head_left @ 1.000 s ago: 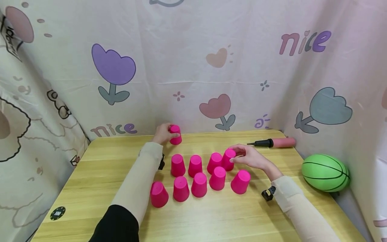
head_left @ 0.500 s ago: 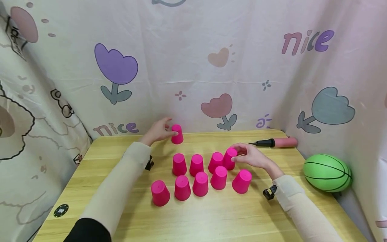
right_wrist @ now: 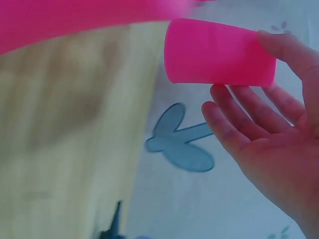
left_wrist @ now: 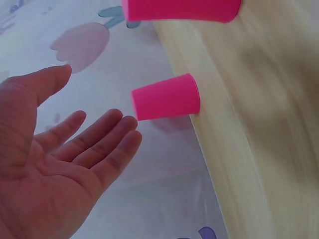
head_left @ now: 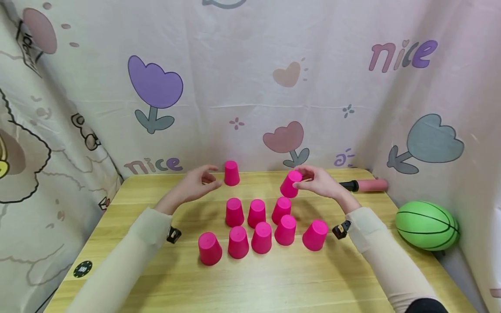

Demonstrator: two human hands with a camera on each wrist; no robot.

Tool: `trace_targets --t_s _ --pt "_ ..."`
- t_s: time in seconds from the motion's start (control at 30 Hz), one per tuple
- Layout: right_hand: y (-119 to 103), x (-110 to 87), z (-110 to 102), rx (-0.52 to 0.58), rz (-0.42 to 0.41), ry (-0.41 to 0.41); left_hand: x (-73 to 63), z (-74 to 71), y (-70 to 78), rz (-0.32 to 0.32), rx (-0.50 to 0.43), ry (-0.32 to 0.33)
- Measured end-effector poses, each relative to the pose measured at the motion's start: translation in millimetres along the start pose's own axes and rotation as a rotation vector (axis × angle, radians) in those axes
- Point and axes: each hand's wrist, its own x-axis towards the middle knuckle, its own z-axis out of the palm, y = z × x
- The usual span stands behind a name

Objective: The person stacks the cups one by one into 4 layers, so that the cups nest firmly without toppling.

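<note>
Between thumb and fingers, my right hand [head_left: 322, 182] pinches a pink cup [head_left: 291, 184], tilted and lifted off the table; the right wrist view shows this held cup [right_wrist: 219, 52] from the side. My left hand [head_left: 192, 184] holds nothing, its fingers spread and relaxed. Just right of its fingertips, a single pink cup [head_left: 232, 173] stands upside down at the table's back edge, apart from the hand in the left wrist view. Nearer to me, several more upside-down pink cups stand in two loose rows, among them a back-row cup [head_left: 256, 213] and a front-row cup [head_left: 210, 248].
Behind the right hand lies a pink and black hand pump [head_left: 369, 185], partly hidden. A green ball [head_left: 427, 225] sits at the table's right edge. At the left is a black round chip [head_left: 82, 269]. A printed curtain [head_left: 219, 82] hangs behind the wooden table [head_left: 250, 287].
My left hand has let go of the rear cup and drawn back to the left. My right hand has lifted its cup from the back row, moving it up and toward the back.
</note>
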Motion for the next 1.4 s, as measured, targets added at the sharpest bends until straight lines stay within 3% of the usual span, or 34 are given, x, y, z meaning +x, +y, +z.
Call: trace_targets --t_s 0.13,0.43,0.6,0.83,1.03,1.4 --pt "-19 20.4 2 -0.002 -0.049 0.01 -19.7 -0.5 -0.3 -0.003 -0.004 -0.005" --pt "-55 56.4 13 0.006 -0.087 0.018 -67.9 0.3 -9.5 0.072 0.014 -0.025" --pt "-64 73.2 25 0.018 -0.1 0.011 -94.9 3.4 -11.8 0.049 0.007 -0.064" --pt "-68 93.4 39 0.014 -0.101 0.007 -124.3 15.0 -15.7 0.121 -0.03 -0.083" --pt "-63 109.4 52 0.011 -0.071 -0.006 -136.3 27.4 -19.4 0.113 -0.043 -0.061" --pt "-54 129.3 69 -0.014 0.004 -0.046 -142.6 38.7 -26.8 0.137 -0.091 -0.06"
